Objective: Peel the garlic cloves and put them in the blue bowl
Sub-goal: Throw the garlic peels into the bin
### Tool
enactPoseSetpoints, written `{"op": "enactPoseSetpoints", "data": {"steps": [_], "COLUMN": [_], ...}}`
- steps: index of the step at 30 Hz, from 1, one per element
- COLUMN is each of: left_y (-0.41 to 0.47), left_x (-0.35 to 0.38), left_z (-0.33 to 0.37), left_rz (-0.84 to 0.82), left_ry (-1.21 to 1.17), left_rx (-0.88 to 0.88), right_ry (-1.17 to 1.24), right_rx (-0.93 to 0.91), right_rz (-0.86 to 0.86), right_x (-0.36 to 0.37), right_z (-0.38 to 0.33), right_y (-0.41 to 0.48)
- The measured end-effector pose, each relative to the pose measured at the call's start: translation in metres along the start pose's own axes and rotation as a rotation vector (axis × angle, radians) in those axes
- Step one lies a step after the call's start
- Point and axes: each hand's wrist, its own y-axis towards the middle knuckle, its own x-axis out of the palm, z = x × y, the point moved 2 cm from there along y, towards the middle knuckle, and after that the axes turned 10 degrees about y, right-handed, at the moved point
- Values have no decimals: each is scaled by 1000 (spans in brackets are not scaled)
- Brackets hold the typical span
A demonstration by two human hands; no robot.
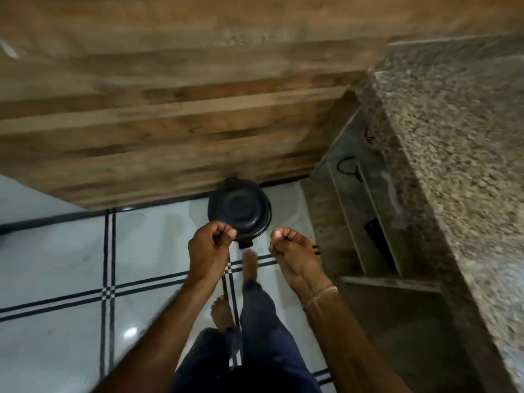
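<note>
Neither garlic nor a blue bowl is in view. Both hands are held out over the floor in front of a black lidded pedal bin (239, 212). My left hand (209, 246) is at the bin's near left rim, fingers curled with the thumb against them, and I see nothing in it. My right hand (293, 252) is palm up just right of the bin, its fingers folded over the palm, which hides whatever may lie there. The bin's lid is closed.
The bin stands on a white tiled floor (71, 265) against a wooden cabinet front (170, 114). A speckled granite counter (453, 137) runs along the right with shelves (368, 222) beneath it. My bare feet (249, 265) are just behind the bin's pedal.
</note>
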Motion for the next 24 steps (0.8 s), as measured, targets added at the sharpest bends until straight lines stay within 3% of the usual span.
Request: {"op": "enactPoseSetpoints", "data": {"steps": [9,17,22,24], "left_y": [102,193,268,294], "left_x": [16,131,209,230], "left_z": [-44,-160,-205,-219], "left_rz": [14,-129,-15,16], "left_ry": [16,-188,-378,-435], "left_rx": [-169,-670,-890,-984], "right_ry": [-154,-19,156,99], "right_rx": [223,410,443,455], "right_rz": [20,149,215,188], "right_x": [51,39,42,44], "right_z": [24,110,152,163], "right_y": [118,277,377,413]}}
